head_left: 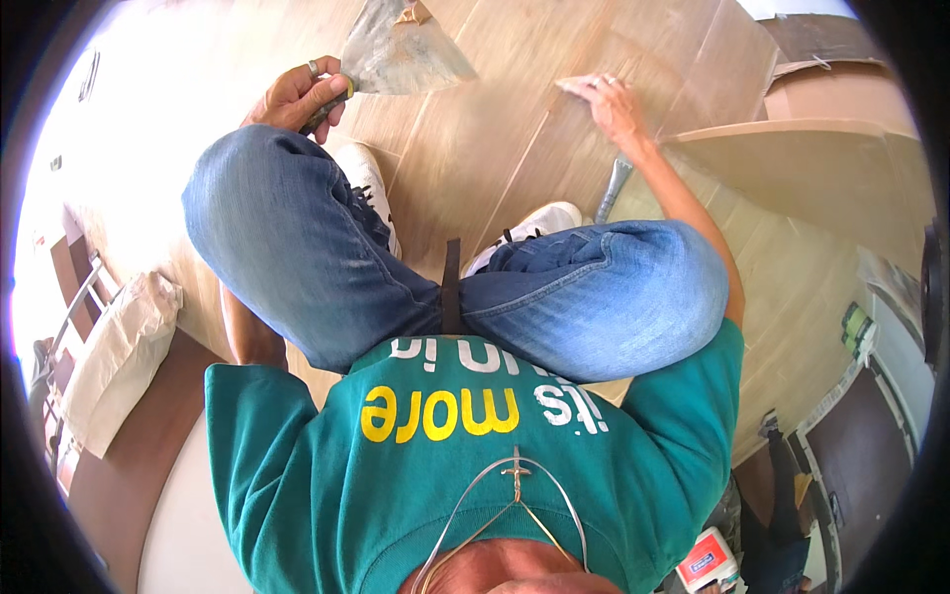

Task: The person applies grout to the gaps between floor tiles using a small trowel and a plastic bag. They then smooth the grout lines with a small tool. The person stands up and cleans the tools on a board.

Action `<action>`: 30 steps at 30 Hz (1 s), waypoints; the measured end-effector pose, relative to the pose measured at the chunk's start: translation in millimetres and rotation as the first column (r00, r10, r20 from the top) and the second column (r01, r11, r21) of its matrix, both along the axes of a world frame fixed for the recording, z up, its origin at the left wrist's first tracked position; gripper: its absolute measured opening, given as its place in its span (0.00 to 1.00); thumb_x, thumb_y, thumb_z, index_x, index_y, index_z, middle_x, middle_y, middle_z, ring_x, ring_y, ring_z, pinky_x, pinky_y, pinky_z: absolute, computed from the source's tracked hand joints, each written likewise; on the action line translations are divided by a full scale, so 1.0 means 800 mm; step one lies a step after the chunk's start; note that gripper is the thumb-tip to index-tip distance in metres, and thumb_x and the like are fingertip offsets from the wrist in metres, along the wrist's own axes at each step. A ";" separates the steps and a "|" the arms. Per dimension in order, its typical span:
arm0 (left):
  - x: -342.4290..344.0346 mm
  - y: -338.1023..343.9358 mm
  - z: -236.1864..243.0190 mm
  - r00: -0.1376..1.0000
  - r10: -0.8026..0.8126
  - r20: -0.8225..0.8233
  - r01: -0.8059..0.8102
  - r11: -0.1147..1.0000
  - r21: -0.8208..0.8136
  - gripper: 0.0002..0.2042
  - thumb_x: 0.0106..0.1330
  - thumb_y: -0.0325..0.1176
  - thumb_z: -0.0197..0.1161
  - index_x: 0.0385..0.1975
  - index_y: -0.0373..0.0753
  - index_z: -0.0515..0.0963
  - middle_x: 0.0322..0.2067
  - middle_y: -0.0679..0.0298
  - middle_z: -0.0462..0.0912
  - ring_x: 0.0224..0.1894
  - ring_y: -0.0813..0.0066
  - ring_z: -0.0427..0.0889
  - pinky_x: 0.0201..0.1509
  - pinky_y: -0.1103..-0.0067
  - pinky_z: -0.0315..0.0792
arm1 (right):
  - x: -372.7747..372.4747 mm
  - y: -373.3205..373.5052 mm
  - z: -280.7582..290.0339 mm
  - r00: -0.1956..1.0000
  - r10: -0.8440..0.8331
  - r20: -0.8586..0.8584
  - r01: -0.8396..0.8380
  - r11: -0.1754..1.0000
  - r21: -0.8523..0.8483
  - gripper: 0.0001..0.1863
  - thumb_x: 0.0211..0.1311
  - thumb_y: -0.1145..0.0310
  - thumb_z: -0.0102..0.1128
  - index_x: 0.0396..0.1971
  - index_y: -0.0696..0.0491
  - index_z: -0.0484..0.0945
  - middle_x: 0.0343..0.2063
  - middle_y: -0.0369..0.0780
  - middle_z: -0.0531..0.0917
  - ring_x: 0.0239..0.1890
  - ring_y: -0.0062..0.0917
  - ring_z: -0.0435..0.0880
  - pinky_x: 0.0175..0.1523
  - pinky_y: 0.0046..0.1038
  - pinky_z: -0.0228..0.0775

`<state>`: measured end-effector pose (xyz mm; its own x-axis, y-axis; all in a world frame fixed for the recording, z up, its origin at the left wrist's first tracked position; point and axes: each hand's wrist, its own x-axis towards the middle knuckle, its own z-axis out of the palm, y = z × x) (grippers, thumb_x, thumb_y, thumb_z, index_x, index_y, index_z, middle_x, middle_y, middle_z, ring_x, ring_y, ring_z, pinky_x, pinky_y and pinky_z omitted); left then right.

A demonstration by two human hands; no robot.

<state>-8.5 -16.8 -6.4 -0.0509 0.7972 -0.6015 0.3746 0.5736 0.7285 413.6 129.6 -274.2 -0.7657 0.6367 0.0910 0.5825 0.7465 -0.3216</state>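
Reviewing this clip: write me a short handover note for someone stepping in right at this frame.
Left hand: closed on the handle of a wide trowel, blade out over the wood-look floor planks.
Right hand: flat, fingers spread on a plank, holding nothing.
The person squats over the planks; a grey hand tool lies by the right forearm.
Done: planks cover the floor in view.
Left: cannot tell from this view.
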 end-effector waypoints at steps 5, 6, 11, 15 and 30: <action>-0.013 -0.002 -0.009 1.000 -0.024 0.013 0.024 1.000 -0.009 0.17 0.76 0.53 0.59 0.36 0.45 0.78 0.22 0.73 0.76 0.22 0.88 0.71 0.26 0.84 0.67 | 0.000 -0.071 0.023 0.988 0.156 0.004 -0.156 0.986 -0.058 0.23 0.68 0.71 0.50 0.54 0.30 0.86 0.46 0.28 0.87 0.51 0.28 0.84 0.59 0.40 0.72; -0.012 -0.005 -0.015 1.000 0.004 0.006 -0.004 1.000 -0.022 0.17 0.76 0.53 0.59 0.36 0.46 0.78 0.22 0.73 0.75 0.22 0.88 0.71 0.26 0.84 0.67 | 0.000 -0.079 0.032 0.982 0.187 0.020 -0.185 0.980 -0.076 0.23 0.68 0.72 0.50 0.54 0.30 0.86 0.45 0.28 0.87 0.50 0.28 0.84 0.58 0.40 0.72; -0.016 0.002 -0.010 0.994 -0.097 0.049 0.097 0.995 -0.006 0.16 0.75 0.53 0.61 0.36 0.46 0.79 0.21 0.75 0.74 0.22 0.88 0.70 0.26 0.85 0.66 | -0.014 -0.061 0.044 0.999 0.037 -0.021 -0.039 0.995 -0.091 0.26 0.68 0.74 0.49 0.56 0.28 0.84 0.47 0.29 0.88 0.52 0.28 0.83 0.62 0.39 0.70; -0.023 0.006 -0.041 0.991 -0.087 0.102 0.084 0.996 0.038 0.16 0.74 0.53 0.62 0.37 0.46 0.79 0.21 0.75 0.74 0.22 0.88 0.69 0.25 0.84 0.65 | -0.007 -0.050 0.031 0.997 0.046 0.064 -0.046 0.999 -0.007 0.28 0.64 0.76 0.50 0.55 0.29 0.85 0.48 0.30 0.88 0.53 0.29 0.83 0.65 0.41 0.67; -0.024 0.006 -0.049 0.992 -0.019 0.125 0.020 1.000 -0.005 0.16 0.74 0.51 0.63 0.39 0.43 0.81 0.22 0.73 0.76 0.21 0.87 0.70 0.25 0.84 0.65 | 0.021 -0.032 0.045 0.954 0.247 0.170 -0.225 0.964 -0.138 0.28 0.56 0.80 0.58 0.54 0.36 0.85 0.51 0.30 0.85 0.60 0.31 0.79 0.70 0.40 0.61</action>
<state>-28.0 -12.4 -45.7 0.0407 0.7938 -0.6069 0.2921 0.5714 0.7669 430.1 104.1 -238.5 -0.8920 0.4331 -0.1294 0.4511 0.8340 -0.3178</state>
